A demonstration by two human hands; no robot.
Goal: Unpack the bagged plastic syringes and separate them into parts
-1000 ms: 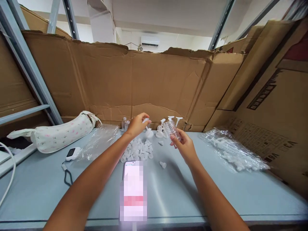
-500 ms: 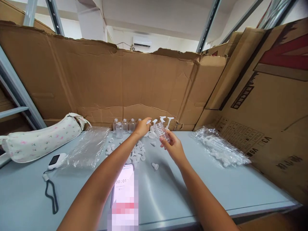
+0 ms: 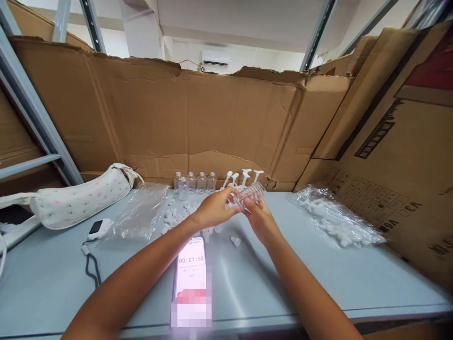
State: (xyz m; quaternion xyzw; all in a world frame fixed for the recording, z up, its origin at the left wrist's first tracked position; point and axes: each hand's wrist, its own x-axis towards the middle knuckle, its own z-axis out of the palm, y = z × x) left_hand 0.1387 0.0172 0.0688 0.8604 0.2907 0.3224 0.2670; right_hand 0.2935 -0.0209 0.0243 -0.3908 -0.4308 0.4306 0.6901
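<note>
A clear ribbed plastic bottle (image 3: 253, 191) lies tilted in my right hand (image 3: 260, 215), whose fingers wrap round it from below. My left hand (image 3: 217, 208) meets the bottle's left end, fingers closed on a small white plastic piece that they mostly hide. Whether the piece sits on the bottle's neck, I cannot tell. Just behind my hands stand several white pump-like parts (image 3: 246, 175) with long stems. Loose small white plastic pieces (image 3: 173, 216) lie in a pile left of and under my left forearm. One white piece (image 3: 235, 241) lies apart, nearer to me.
Several clear bottles (image 3: 201, 182) stand upright by the cardboard wall (image 3: 148, 108). Flat plastic bag (image 3: 143, 212), white device (image 3: 100, 228) with a strap and patterned pouch (image 3: 83, 198) lie left. A phone (image 3: 191, 264) shows a timer. A bag of white parts (image 3: 332, 219) lies right.
My left hand has come from beside the pump-like parts to the bottle's end. The bottle has been turned flatter in my right hand. The view has shifted slightly.
</note>
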